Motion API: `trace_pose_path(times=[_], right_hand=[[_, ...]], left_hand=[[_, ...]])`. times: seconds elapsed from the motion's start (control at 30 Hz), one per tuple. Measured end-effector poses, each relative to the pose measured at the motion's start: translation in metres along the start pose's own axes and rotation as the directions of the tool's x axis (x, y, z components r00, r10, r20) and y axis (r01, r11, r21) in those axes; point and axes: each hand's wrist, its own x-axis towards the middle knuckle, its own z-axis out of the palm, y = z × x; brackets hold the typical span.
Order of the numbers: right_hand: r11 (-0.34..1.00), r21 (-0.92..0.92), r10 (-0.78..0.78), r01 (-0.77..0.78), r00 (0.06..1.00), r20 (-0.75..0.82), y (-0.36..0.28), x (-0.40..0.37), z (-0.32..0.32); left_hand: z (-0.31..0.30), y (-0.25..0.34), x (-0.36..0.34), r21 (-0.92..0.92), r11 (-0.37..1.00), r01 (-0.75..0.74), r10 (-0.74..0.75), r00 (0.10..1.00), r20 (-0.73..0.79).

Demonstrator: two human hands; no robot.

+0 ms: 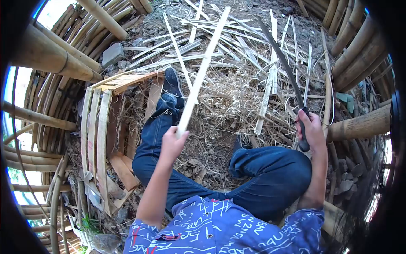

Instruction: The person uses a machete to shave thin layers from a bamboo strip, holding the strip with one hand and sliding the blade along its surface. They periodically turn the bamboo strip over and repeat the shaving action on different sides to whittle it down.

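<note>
My left hand (172, 143) is closed around the lower end of a long pale bamboo strip (206, 63), which slants up and away to the right. In my right hand (314, 129) is the black handle of a long machete (287, 67); its dark, slightly curved blade points forward and leans left. Strip and blade are well apart. Between them, a heap of thin shavings (228, 97) covers the ground. More split bamboo strips (270, 80) lie loose beyond and beside the shavings.
A wooden slatted crate (96, 131) stands by my left leg. Bamboo poles (55, 53) form walls on both sides. A grey block (113, 55) lies at the far left, and broken stones (344, 182) lie at the right. My legs in jeans (270, 169) are bent in front of me.
</note>
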Motion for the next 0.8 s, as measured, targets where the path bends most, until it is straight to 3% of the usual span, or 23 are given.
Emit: trace_pose_path(times=[0.03, 0.07, 0.13, 0.17, 0.2, 0.27, 0.3, 0.33, 0.43, 0.47, 0.53, 0.6, 0.67, 0.73, 0.8], right_hand=[[1.000, -0.012, -0.007, 0.007, 1.000, 0.008, 0.001, 0.001, 0.000], [1.000, -0.002, -0.001, 0.001, 1.000, 0.007, 0.003, 0.003, -0.001], [1.000, 0.003, 0.009, -0.009, 1.000, 0.016, 0.004, 0.004, -0.001], [1.000, 0.004, 0.014, -0.014, 0.999, 0.030, 0.004, 0.004, -0.001], [1.000, 0.007, 0.021, -0.021, 0.999, 0.042, 0.005, 0.005, -0.001], [0.999, -0.020, 0.035, -0.034, 0.998, 0.050, 0.008, 0.007, -0.002], [0.998, -0.046, 0.045, -0.043, 0.998, 0.054, 0.010, 0.008, -0.002], [0.998, -0.047, 0.053, -0.050, 0.997, 0.052, 0.010, 0.008, -0.002], [0.994, -0.096, 0.062, -0.055, 0.995, 0.073, 0.004, 0.007, 0.001], [0.994, -0.097, 0.065, -0.058, 0.995, 0.074, 0.005, 0.008, 0.001], [0.995, -0.084, 0.058, -0.050, 0.994, 0.096, 0.006, 0.008, 0.001], [0.995, -0.083, 0.063, -0.055, 0.994, 0.093, 0.004, 0.007, 0.002], [0.995, -0.083, 0.068, -0.060, 0.994, 0.089, 0.003, 0.006, 0.002], [0.997, -0.061, 0.058, -0.053, 0.995, 0.087, 0.004, 0.006, 0.001], [0.996, -0.066, 0.063, -0.058, 0.995, 0.078, 0.005, 0.006, 0.001]], left_hand=[[0.013, 0.008, 0.005, -0.086, 0.996, 0.026, -0.021, 0.998, 0.055], [0.019, 0.013, 0.008, -0.107, 0.957, 0.270, -0.233, 0.934, 0.272], [0.031, -0.002, 0.007, -0.331, 0.904, 0.270, -0.087, 0.875, 0.476], [0.033, -0.011, 0.005, -0.434, 0.817, 0.379, -0.069, 0.812, 0.579], [0.031, -0.013, 0.001, -0.435, 0.814, 0.385, -0.075, 0.812, 0.578], [0.025, -0.016, -0.012, -0.454, 0.664, 0.594, -0.106, 0.677, 0.729], [0.022, -0.021, -0.023, -0.482, 0.611, 0.628, -0.092, 0.661, 0.745], [0.012, -0.021, -0.030, -0.413, 0.661, 0.627, -0.067, 0.597, 0.799], [0.004, -0.040, -0.052, -0.501, 0.593, 0.630, 0.171, 0.509, 0.843], [0.001, -0.045, -0.059, -0.500, 0.591, 0.633, 0.170, 0.508, 0.844], [-0.007, -0.048, -0.071, -0.552, 0.432, 0.714, 0.334, 0.442, 0.833], [-0.012, -0.059, -0.080, -0.530, 0.423, 0.735, 0.354, 0.405, 0.843], [-0.020, -0.059, -0.088, -0.550, 0.277, 0.788, 0.510, 0.365, 0.779], [-0.030, -0.070, -0.095, -0.555, 0.229, 0.800, 0.528, 0.377, 0.761], [-0.040, -0.080, -0.098, -0.559, 0.234, 0.796, 0.444, 0.424, 0.790]])
